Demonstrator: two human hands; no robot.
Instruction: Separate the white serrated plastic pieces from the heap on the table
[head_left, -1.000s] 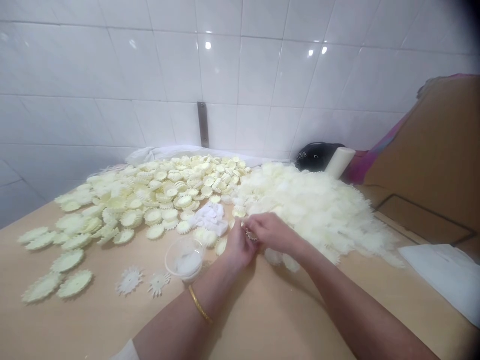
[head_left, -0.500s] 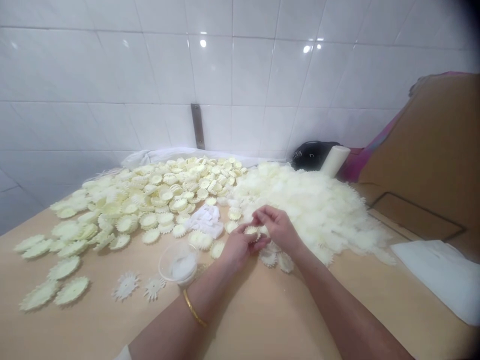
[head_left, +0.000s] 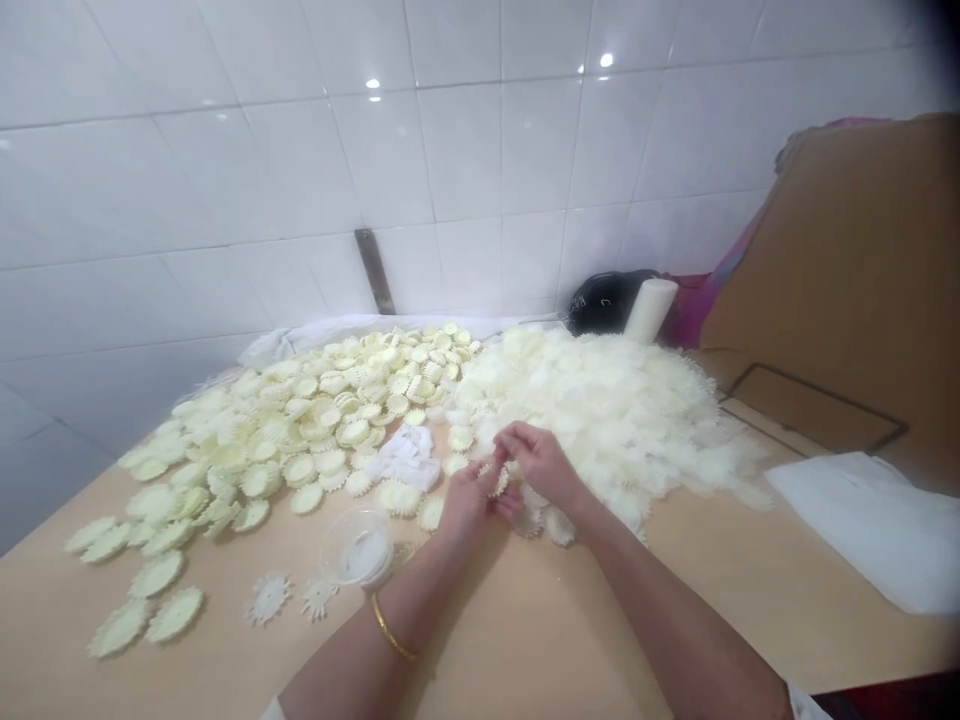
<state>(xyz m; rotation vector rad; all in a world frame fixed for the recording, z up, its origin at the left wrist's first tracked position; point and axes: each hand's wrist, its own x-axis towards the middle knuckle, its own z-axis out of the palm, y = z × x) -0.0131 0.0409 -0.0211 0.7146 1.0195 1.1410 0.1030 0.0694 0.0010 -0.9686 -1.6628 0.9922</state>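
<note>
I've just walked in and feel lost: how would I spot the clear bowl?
On the table, go from the left hand back to the gold bangle. The bowl sits just beyond it, slightly left. It is round and see-through with something white inside, unlike the pale, toothed discs nearby.

Wall tiles at twelve o'clock present glossy, the tabletop at six smooth wood-look, the cardboard at three matt, and toothed discs at nine matt.

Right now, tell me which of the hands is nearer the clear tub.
Left: the left hand is right of the clear tub; the right hand is farther right and farther back.
</note>
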